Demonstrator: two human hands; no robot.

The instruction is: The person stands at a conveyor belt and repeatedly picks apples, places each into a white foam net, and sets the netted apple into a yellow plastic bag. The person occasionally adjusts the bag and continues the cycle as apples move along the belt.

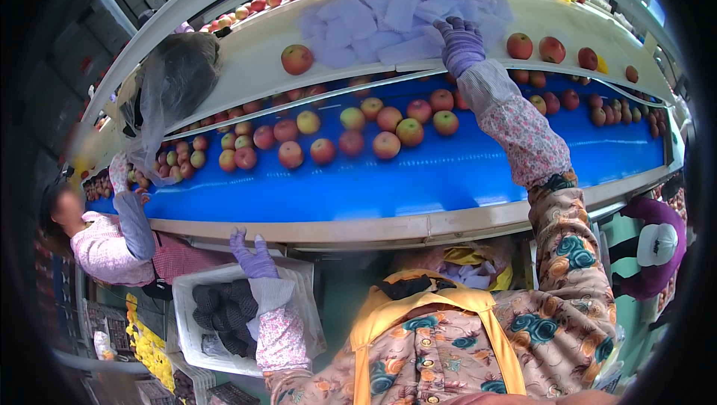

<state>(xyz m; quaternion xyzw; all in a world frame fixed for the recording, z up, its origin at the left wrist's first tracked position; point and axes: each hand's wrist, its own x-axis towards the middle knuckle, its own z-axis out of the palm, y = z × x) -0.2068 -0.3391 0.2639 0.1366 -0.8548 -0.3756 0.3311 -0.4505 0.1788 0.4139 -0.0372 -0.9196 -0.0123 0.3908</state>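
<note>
My right hand, in a purple striped glove, reaches over the blue conveyor belt to the right part of a pile of white foam sheets on the cream shelf. Its fingers are slightly apart at the sheets; their undersides are hidden. My left hand, gloved alike, is raised near the rim of a white plastic crate, fingers apart and holding nothing. Dark net-wrapped round pieces lie inside the lined crate. Several red and yellow apples sit on the belt's far half.
One apple is left of the foam, and several apples stand right of it. A plastic bag hangs over the shelf's left end. One co-worker works at left; another person in purple is at right.
</note>
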